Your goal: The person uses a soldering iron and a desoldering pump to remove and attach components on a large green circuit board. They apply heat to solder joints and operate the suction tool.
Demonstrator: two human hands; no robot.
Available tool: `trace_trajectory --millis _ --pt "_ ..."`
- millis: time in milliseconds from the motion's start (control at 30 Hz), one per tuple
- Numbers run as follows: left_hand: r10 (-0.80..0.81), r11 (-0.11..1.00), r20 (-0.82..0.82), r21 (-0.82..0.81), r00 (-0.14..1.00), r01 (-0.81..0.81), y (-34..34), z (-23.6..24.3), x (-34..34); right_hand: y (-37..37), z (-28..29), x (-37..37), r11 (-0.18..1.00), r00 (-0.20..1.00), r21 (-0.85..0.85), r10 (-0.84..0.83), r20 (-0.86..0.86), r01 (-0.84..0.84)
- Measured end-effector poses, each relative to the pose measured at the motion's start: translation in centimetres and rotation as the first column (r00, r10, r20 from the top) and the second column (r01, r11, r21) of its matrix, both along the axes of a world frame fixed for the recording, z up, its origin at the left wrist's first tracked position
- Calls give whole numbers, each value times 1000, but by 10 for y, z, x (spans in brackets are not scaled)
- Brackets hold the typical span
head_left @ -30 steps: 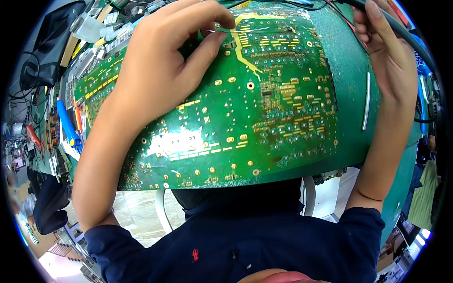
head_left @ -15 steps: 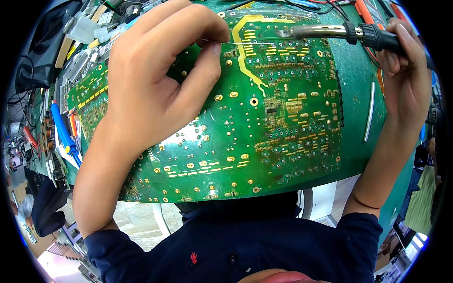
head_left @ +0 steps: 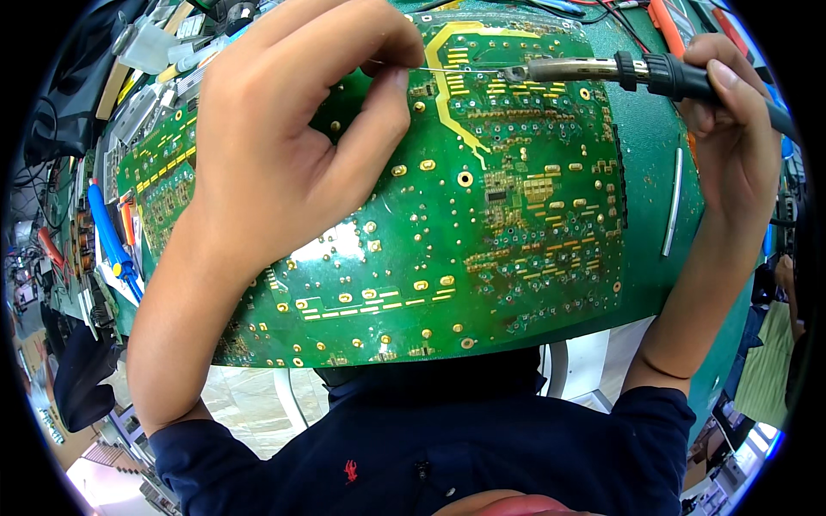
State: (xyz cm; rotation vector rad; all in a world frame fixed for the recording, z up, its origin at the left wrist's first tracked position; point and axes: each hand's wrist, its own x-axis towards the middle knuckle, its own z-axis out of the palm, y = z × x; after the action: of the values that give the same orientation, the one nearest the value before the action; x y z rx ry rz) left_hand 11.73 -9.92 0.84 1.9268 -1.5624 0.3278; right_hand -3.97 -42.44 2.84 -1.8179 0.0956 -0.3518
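A large green circuit board (head_left: 404, 249) with gold pads and a thick yellow trace lies across the bench in front of me. Over its upper left part my left hand (head_left: 301, 129) pinches a thin solder wire (head_left: 456, 70) between thumb and forefinger. The wire runs rightward to the tip of a soldering iron (head_left: 594, 69), and the two appear to meet over the pads at the board's upper right. Wrapped round the iron's black handle is my right hand (head_left: 731, 112), off the board's right side. My left hand hides part of the board.
A green mat (head_left: 645, 198) covers the bench, and a short silvery rod (head_left: 673, 203) lies on it right of the board. Blue-handled tool (head_left: 112, 241) and cluttered parts crowd the left side. An orange tool (head_left: 666, 26) and cables lie at the far right.
The iron's tip has come down slightly to the solder wire's end, where before it was above it. The wire has tilted a little, its left end rising with my left fingers.
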Motion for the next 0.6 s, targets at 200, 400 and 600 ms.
trace_trajectory --millis 200,400,600 --pt "-4 1000 -5 10 1000 4 0 0 0 -4 -3 4 996 997 -45 81 -4 -81" --pt "10 999 0 32 1000 -10 0 2 -1 -2 -13 15 980 987 117 162 9 -162" --pt "-21 1000 2 17 1000 21 -1 -1 1 -1 -17 18 980 988 124 154 26 -156"
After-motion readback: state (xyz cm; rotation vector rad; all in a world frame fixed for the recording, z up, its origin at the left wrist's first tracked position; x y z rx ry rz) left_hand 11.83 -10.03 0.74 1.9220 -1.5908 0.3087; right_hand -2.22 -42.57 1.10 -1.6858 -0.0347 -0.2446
